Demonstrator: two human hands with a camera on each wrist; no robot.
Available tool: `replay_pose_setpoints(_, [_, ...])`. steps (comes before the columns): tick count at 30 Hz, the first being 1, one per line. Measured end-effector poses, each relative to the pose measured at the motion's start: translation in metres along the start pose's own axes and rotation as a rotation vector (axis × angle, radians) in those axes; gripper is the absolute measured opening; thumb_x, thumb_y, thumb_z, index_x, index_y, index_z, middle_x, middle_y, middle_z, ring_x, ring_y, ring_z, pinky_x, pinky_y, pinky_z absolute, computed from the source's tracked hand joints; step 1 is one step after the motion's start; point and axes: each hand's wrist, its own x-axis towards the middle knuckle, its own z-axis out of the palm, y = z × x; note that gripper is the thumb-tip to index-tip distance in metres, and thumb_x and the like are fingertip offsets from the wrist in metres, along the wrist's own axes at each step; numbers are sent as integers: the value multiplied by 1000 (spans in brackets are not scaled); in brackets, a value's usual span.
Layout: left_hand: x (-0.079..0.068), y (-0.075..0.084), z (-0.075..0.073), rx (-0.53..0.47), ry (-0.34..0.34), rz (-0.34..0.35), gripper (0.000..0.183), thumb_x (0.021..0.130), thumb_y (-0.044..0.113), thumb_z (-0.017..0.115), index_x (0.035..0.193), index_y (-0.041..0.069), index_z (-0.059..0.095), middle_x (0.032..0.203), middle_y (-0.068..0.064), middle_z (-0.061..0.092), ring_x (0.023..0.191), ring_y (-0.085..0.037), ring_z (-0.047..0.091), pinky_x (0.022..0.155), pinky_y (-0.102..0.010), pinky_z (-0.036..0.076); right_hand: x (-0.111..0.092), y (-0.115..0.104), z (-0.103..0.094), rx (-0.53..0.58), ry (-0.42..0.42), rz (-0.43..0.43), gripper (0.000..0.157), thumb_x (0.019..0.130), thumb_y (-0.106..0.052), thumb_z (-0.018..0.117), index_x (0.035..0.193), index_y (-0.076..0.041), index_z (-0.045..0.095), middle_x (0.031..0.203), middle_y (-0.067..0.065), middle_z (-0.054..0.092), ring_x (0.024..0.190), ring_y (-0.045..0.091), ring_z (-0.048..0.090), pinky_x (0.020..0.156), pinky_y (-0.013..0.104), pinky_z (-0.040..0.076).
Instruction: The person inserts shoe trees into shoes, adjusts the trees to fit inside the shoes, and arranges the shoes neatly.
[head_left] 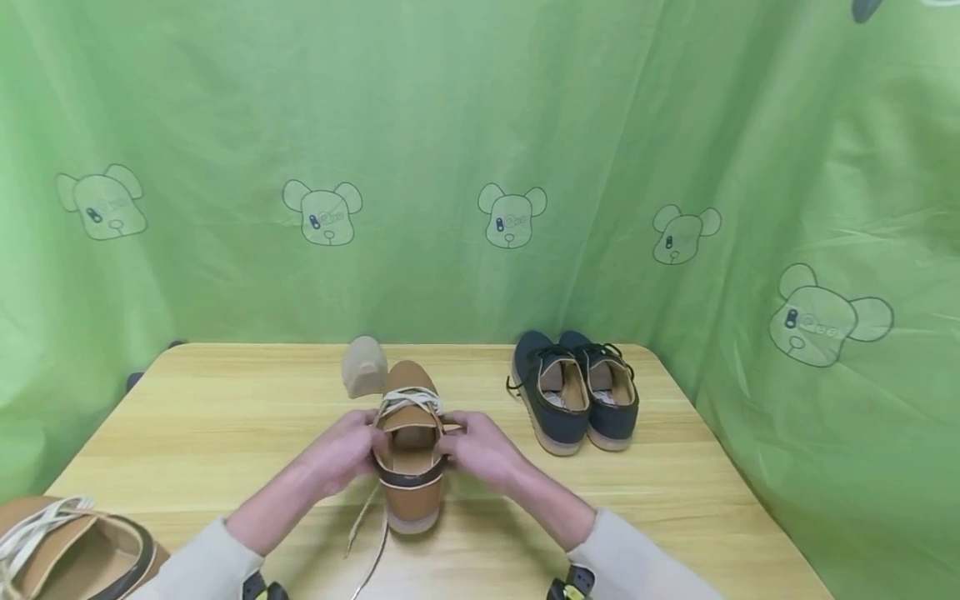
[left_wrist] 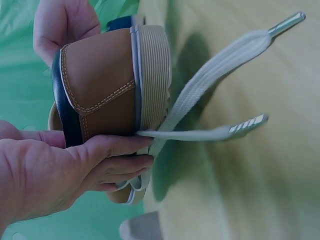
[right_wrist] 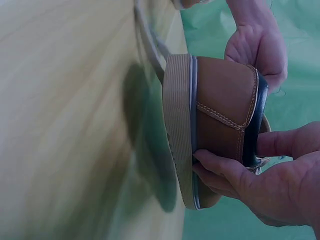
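A brown lace-up shoe [head_left: 414,502] with white laces and a dark collar is held between my two hands, its heel toward me. My left hand [head_left: 351,450] grips its left side, thumb inside the opening and fingers along the outer wall. The right hand [head_left: 480,448] grips the opposite side the same way. In the right wrist view a gap with shadow shows between the sole [right_wrist: 177,125] and the table. Loose lace ends [left_wrist: 225,65] hang off the left side over the wood. The toe is hidden in both wrist views.
A beige shoe-shaped insert [head_left: 364,367] lies just beyond the toe. Two dark blue lace-up shoes [head_left: 561,425] stand side by side at the back right of the wooden table [head_left: 247,400]. Another brown shoe [head_left: 82,550] sits at the near left. Green curtain [head_left: 420,108] surrounds the table.
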Motion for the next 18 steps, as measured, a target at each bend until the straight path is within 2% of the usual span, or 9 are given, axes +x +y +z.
replay_pose_setpoints(4, [-2,16,-14,-12,39,11,74,80,-12,41,152,-15,24,133,-35,52,117,-42,60,106,-56,48,7,-17,8,71,-26,-13,70,86,0,61,150,11,36,142,30,53,122,41,62,100,39,55])
replay_pose_setpoints(10, [-9,36,-41,7,22,51,68,88,-10,35,153,-18,14,143,-39,39,126,-47,52,111,-55,44,25,-41,25,154,-69,-10,72,87,-1,62,153,8,33,149,27,48,133,38,54,113,44,45])
replay_pose_setpoints(14, [-18,45,-61,33,28,57,65,91,-8,34,152,-20,13,148,-41,34,132,-50,48,112,-55,42,38,-55,40,139,-84,-10,68,93,-3,63,154,5,34,148,27,50,133,36,55,113,45,44])
replay_pose_setpoints(18, [-25,54,-82,67,46,51,65,92,-7,35,152,-20,11,148,-41,32,130,-47,49,111,-51,45,50,-67,58,78,-94,-33,65,96,-6,63,153,6,34,148,28,50,131,34,58,110,42,48])
